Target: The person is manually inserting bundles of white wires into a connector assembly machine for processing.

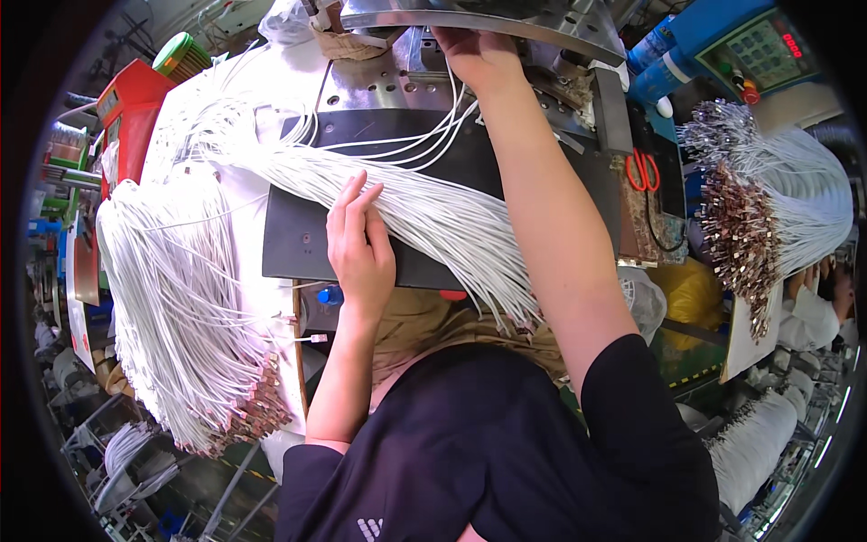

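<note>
My left hand [361, 244] lies at the near edge of a long bundle of white cables [415, 199], its fingers stretched out and slightly apart. The bundle runs across a black work plate [293, 237], and its connector ends hang over the near edge. My right hand [479, 56] reaches under the curved metal head [488, 25] of a machine. Its fingertips are hidden there, so what it holds cannot be made out. A few white cables rise from the bundle toward that hand, over the machine's drilled metal base [388, 88].
Another thick cable bundle [167, 298] hangs off the table's left side. Red-handled scissors [642, 170] lie at the right. Beyond them are a blue control box [745, 50] and a further cable heap [777, 199]. A red device [134, 108] stands far left. Another person's sleeve [806, 321] shows at right.
</note>
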`<action>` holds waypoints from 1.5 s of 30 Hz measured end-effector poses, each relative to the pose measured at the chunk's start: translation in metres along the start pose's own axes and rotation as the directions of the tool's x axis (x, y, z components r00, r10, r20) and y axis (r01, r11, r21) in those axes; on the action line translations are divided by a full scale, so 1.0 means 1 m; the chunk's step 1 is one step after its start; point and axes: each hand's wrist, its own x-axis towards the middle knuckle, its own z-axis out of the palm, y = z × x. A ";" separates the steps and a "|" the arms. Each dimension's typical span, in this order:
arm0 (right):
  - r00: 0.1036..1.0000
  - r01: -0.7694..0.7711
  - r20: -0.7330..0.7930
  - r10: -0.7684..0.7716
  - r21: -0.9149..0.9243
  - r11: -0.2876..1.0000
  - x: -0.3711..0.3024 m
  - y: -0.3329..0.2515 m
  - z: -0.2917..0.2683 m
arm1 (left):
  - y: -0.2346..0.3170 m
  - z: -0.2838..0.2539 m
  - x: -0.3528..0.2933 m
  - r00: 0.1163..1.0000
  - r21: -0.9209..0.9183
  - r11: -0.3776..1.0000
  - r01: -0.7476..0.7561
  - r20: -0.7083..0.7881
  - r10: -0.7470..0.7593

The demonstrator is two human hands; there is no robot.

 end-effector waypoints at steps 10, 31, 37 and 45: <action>0.973 0.174 -0.173 -0.149 0.140 0.975 0.003 0.001 0.004 | 0.000 0.002 0.001 0.997 0.091 0.993 -0.075 0.016 0.074; 0.971 0.110 0.170 -0.166 0.299 0.948 -0.023 -0.043 0.006 | 0.001 0.004 0.000 0.997 0.094 0.993 -0.073 0.022 0.071; 0.939 0.316 -0.197 -0.282 0.170 0.933 -0.018 -0.033 0.006 | 0.001 0.002 0.000 0.997 0.114 0.990 -0.079 0.024 0.077; 0.953 0.067 -0.304 -0.012 0.172 0.983 -0.031 0.005 0.043 | 0.000 0.000 -0.002 0.997 0.133 0.988 -0.074 0.036 0.069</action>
